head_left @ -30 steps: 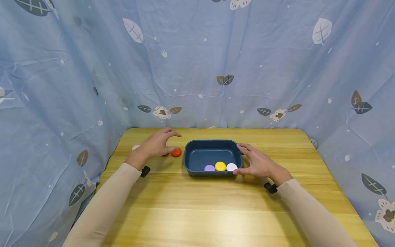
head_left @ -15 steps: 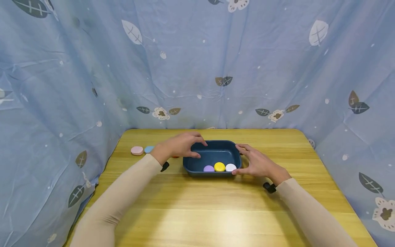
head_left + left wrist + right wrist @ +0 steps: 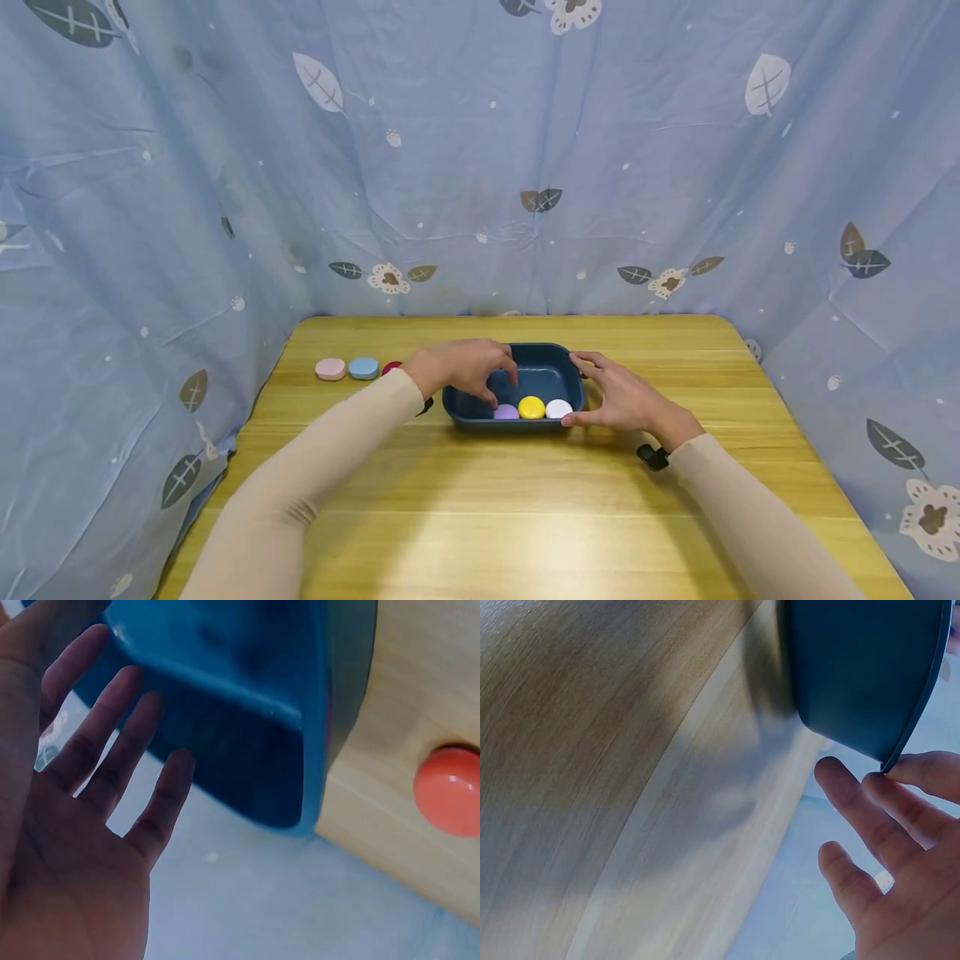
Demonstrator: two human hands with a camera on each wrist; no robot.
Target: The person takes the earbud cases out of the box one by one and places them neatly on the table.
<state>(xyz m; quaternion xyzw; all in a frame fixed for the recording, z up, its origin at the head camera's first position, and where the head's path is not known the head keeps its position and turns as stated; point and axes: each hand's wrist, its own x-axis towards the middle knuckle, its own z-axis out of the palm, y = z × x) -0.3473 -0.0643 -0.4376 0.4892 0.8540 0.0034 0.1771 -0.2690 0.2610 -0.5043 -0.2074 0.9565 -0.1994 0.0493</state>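
Observation:
A dark blue rectangular dish (image 3: 480, 426) stands on the table, with a purple round piece (image 3: 506, 412), a yellow one (image 3: 532, 407) and a white one (image 3: 558, 408) along its near side. My left hand (image 3: 468, 367) reaches over the dish's left end, its fingers pointing down inside and its thumb close to the purple piece. In the left wrist view its visible fingers (image 3: 142, 742) are spread and loosely bent, with nothing among them. My right hand (image 3: 626, 396) holds the dish's right end, thumb at the near corner and fingers at the far one.
Left of the dish lie a pink piece (image 3: 330, 369), a light blue piece (image 3: 363, 368) and a dark red piece (image 3: 392, 367) partly behind my left arm. An orange-red round piece (image 3: 450, 791) shows beside the dish in the left wrist view. A patterned curtain (image 3: 480, 167) encloses the table.
My left hand has moved right, from beside the orange-red piece to inside the dish, uncovering the pink and light blue pieces. The right hand has kept its place on the dish.

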